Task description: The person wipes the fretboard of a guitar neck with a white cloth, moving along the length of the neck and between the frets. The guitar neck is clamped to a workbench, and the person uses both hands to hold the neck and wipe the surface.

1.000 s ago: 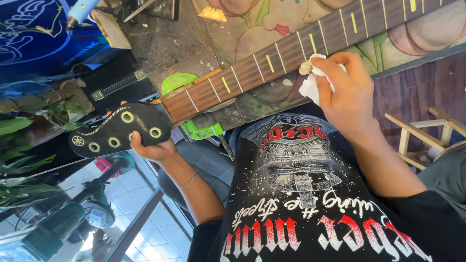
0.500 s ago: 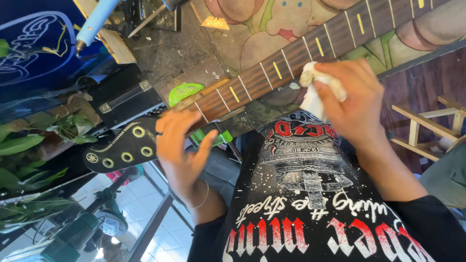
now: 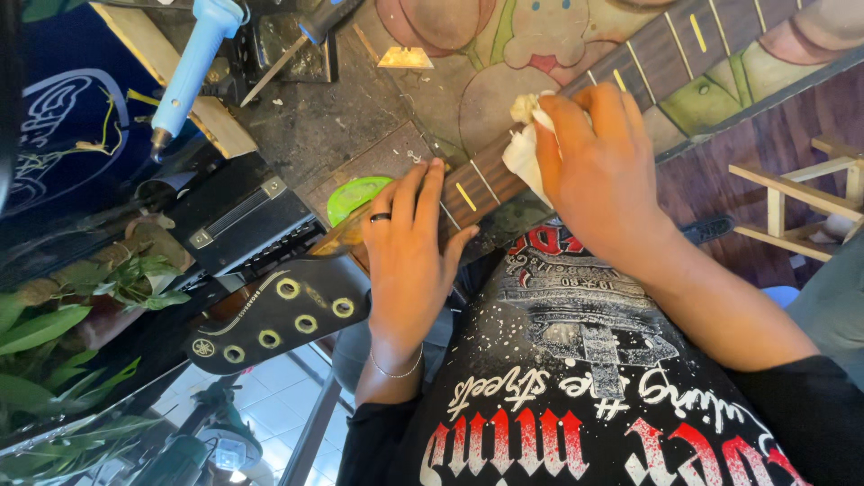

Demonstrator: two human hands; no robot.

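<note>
Both hands rest on the guitar neck (image 3: 576, 117), which runs slantwise across the view from the black headstock (image 3: 279, 322) up toward the top right corner. The left hand (image 3: 409, 261) lies palm down over the neck just above the headstock, fingers spread flat across the fretboard and gripping nothing; a dark ring sits on one finger and a thin bracelet circles the wrist. Farther up the neck from it, the right hand (image 3: 603, 180) is closed around a bunched white cloth (image 3: 525, 148), pressing it against the fretboard, with the cloth poking out past the fingertips. Yellow inlay marks show on the dark fretboard between the two hands and beyond the right one. Beside the neck, next to the left hand's fingers, lies a flat green disc (image 3: 353, 196). Well above the headstock, a light blue handled tool (image 3: 191, 67) rests on a wooden block. Green plant leaves (image 3: 54, 333) crowd the area left of the headstock.
</note>
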